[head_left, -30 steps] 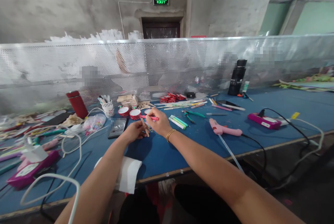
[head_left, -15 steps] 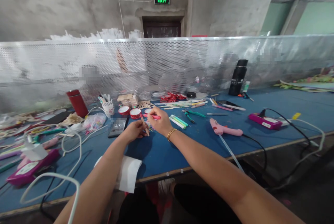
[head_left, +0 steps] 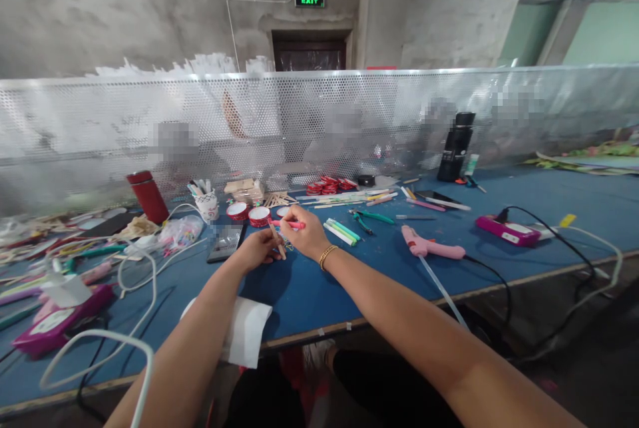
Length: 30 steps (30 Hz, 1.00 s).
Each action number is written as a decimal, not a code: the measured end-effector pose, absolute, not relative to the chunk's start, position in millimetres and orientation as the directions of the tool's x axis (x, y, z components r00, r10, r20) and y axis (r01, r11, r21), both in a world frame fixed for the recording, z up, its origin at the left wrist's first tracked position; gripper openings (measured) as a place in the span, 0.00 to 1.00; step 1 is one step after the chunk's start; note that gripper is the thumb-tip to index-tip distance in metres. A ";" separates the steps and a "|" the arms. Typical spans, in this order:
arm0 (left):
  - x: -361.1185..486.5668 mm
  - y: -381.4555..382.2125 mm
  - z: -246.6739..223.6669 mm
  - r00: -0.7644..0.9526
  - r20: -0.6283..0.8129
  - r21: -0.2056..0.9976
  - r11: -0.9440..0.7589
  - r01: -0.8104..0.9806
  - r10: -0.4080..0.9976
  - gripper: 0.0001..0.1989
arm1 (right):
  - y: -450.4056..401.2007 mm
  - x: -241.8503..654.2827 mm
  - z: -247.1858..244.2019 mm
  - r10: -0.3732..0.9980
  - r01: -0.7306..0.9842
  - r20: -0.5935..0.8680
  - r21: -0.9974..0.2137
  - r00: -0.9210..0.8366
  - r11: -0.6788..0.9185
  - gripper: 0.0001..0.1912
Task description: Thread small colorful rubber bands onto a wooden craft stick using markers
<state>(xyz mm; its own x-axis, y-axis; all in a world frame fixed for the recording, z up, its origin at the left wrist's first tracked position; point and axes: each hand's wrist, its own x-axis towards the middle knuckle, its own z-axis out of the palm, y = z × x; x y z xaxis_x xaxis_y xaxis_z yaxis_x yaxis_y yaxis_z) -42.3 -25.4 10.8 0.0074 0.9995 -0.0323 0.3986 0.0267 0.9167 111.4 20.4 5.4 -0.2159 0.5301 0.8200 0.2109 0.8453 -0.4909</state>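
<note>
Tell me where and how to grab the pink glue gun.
Take the pink glue gun by its handle, probably best from above and the right: the handle points right, while the translucent stick juts from the barrel toward the near table edge.

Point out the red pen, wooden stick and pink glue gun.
Red pen [head_left: 298, 224]: head view, on the exposed length of its barrel.
Wooden stick [head_left: 276, 237]: head view, about midway along its visible face.
Pink glue gun [head_left: 440, 249]: head view, on its handle.
</note>
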 end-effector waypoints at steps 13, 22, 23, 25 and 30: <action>-42.0 -27.1 11.8 0.004 -0.036 0.914 0.032 0.403 0.999 0.18 | 19.5 111.6 6.3 0.550 0.224 0.811 -0.509 -0.200 0.831 0.06; -41.9 -25.2 11.0 -0.020 -0.039 0.915 0.044 0.402 0.999 0.17 | 20.4 112.4 5.8 0.544 0.234 0.815 -0.499 -0.201 0.834 0.06; -41.7 -25.6 11.2 -0.021 -0.038 0.915 0.044 0.400 0.999 0.17 | 20.4 112.5 5.9 0.541 0.230 0.818 -0.497 -0.198 0.836 0.06; -41.5 -26.6 11.6 -0.014 -0.035 0.918 0.037 0.394 0.999 0.18 | 20.3 112.3 5.5 0.534 0.218 0.818 -0.493 -0.212 0.842 0.06; -40.8 -27.3 12.1 -0.006 -0.033 0.922 0.033 0.385 0.999 0.19 | 20.1 112.0 4.7 0.554 0.234 0.799 -0.507 -0.235 0.830 0.05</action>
<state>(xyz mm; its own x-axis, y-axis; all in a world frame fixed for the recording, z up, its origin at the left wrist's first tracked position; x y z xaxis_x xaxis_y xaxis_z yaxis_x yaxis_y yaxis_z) -40.8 -27.3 12.1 -0.0061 0.9994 -0.0332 0.3846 0.0330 0.9225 112.0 20.1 4.7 -0.2353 0.5541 0.7985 0.2337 0.8297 -0.5069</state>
